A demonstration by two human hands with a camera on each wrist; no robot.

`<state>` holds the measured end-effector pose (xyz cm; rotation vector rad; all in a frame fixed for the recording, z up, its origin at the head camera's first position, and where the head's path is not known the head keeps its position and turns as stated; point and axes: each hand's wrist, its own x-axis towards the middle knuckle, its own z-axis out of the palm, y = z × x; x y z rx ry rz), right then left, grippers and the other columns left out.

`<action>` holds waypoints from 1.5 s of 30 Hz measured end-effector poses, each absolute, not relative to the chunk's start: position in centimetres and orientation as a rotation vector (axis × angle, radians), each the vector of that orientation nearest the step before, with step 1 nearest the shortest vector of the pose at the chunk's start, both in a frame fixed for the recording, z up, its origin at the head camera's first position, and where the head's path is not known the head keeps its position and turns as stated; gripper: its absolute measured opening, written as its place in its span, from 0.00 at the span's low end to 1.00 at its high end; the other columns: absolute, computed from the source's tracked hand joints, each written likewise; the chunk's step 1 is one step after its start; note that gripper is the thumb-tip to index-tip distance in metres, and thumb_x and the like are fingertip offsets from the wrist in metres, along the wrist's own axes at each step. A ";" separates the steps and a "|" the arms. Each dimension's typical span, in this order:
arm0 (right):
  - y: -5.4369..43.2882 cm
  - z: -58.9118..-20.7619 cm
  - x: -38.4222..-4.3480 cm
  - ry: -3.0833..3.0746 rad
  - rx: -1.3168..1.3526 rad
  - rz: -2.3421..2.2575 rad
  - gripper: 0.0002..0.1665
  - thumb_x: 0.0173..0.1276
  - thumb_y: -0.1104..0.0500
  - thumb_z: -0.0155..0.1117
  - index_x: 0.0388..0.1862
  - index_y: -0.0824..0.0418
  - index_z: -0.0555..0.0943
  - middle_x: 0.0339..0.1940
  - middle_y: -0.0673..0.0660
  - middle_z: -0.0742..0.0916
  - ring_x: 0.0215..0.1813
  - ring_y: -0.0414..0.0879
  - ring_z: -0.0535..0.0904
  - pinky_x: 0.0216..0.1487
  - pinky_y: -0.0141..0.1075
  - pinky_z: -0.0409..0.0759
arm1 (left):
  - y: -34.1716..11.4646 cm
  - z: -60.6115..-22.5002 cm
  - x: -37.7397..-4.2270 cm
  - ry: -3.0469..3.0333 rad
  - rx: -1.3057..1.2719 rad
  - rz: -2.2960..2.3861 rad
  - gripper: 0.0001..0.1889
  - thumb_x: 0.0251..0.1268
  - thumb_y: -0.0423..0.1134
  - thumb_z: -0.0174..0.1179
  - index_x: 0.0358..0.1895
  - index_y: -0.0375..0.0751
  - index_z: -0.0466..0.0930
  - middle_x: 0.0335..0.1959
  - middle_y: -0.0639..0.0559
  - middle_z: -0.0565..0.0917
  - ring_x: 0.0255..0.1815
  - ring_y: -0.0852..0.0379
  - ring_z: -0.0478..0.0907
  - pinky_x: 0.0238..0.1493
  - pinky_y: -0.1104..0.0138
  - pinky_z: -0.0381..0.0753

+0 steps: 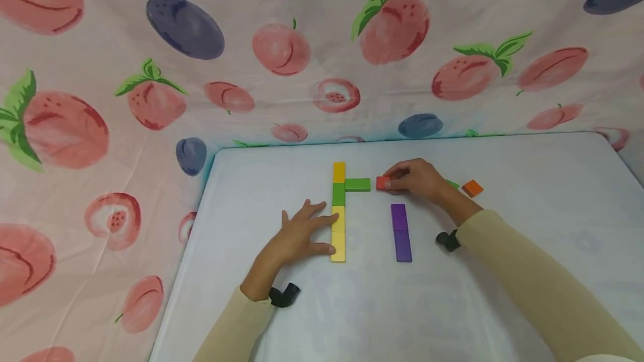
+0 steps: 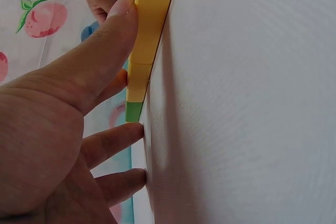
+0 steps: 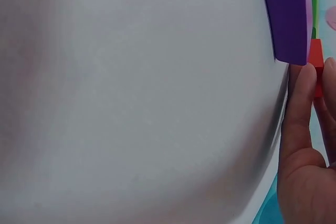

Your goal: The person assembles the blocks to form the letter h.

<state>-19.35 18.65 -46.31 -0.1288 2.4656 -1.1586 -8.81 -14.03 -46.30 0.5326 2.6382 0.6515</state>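
My right hand (image 1: 416, 180) pinches a red block (image 1: 381, 183) between thumb and fingers, a small gap to the right of a green block (image 1: 359, 185) lying crosswise. That green block meets a column of blocks: a yellow block (image 1: 339, 172) on top, an upright green block (image 1: 339, 194), and two lighter yellow blocks (image 1: 340, 247) below. With fingers spread, my left hand (image 1: 296, 236) touches the column's left side, its thumb and index finger at the lighter yellow blocks. In the left wrist view the thumb tip lies against a yellow block (image 2: 152, 19).
Two purple blocks (image 1: 401, 232) stand end to end below the red block. An orange block (image 1: 472, 187) and a partly hidden green block (image 1: 453, 184) lie beyond the right wrist. The white table (image 1: 282, 172) ends at a fruit-printed cloth (image 1: 241, 116).
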 end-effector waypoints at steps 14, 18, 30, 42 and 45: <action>18.6 -46.5 -19.3 2.260 -0.007 -1.315 0.23 0.69 0.56 0.72 0.61 0.61 0.83 0.56 0.64 0.84 0.42 0.45 0.87 0.45 0.31 0.87 | -14.2 -46.5 -8.9 2.642 0.565 0.667 0.40 0.56 0.57 0.75 0.74 0.65 0.71 0.81 0.51 0.63 0.86 0.41 0.46 0.72 0.24 0.35; 18.7 -46.5 -19.3 2.230 -0.012 -1.331 0.24 0.69 0.55 0.72 0.61 0.62 0.83 0.56 0.64 0.83 0.41 0.44 0.88 0.45 0.32 0.87 | -14.1 -46.5 -8.9 2.638 0.558 0.668 0.40 0.55 0.56 0.76 0.73 0.65 0.72 0.81 0.51 0.64 0.86 0.40 0.46 0.72 0.24 0.34; 19.0 -46.3 -19.6 2.275 -0.110 -1.207 0.22 0.71 0.56 0.70 0.61 0.62 0.83 0.50 0.61 0.85 0.44 0.46 0.86 0.48 0.31 0.84 | -14.1 -46.4 -8.9 2.640 0.552 0.673 0.39 0.55 0.57 0.75 0.73 0.65 0.72 0.81 0.51 0.64 0.86 0.41 0.46 0.72 0.24 0.34; 18.4 -46.4 -19.6 2.428 -0.190 -1.063 0.23 0.68 0.49 0.73 0.58 0.57 0.86 0.34 0.55 0.84 0.42 0.50 0.77 0.46 0.39 0.73 | -14.1 -46.4 -8.8 2.641 0.561 0.674 0.39 0.55 0.57 0.75 0.73 0.65 0.72 0.81 0.50 0.64 0.85 0.40 0.46 0.72 0.23 0.35; 18.3 -46.3 -19.5 2.445 -0.205 -1.058 0.22 0.68 0.49 0.73 0.57 0.56 0.86 0.32 0.53 0.84 0.40 0.49 0.76 0.45 0.39 0.73 | -14.1 -46.4 -8.9 2.641 0.563 0.666 0.39 0.55 0.57 0.75 0.73 0.65 0.72 0.81 0.51 0.64 0.85 0.40 0.46 0.72 0.23 0.35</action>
